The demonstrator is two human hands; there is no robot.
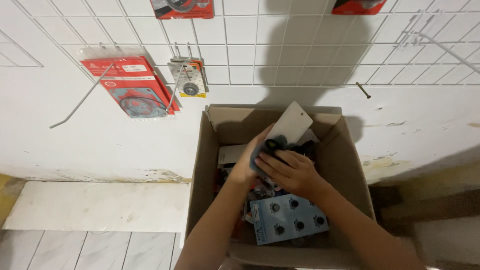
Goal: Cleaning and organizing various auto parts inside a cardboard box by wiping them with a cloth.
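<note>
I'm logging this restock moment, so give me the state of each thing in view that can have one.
cardboard box: open, flaps up, partly full of packets.
white card packet: lifted, tilted, held in both hands.
left hand: closed on the packet's lower end.
right hand: gripping the packet's dark contents.
blue blister card: lying flat in the box.
red packet: hanging on the wall grid.
small bearing packet: hanging on a hook.
long hook: bare.

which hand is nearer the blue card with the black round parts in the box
Right. The right hand sits just above the blue card, its wrist passing over the card's upper edge. The left hand is farther up and to the left, gripping a white-backed packet.
</note>
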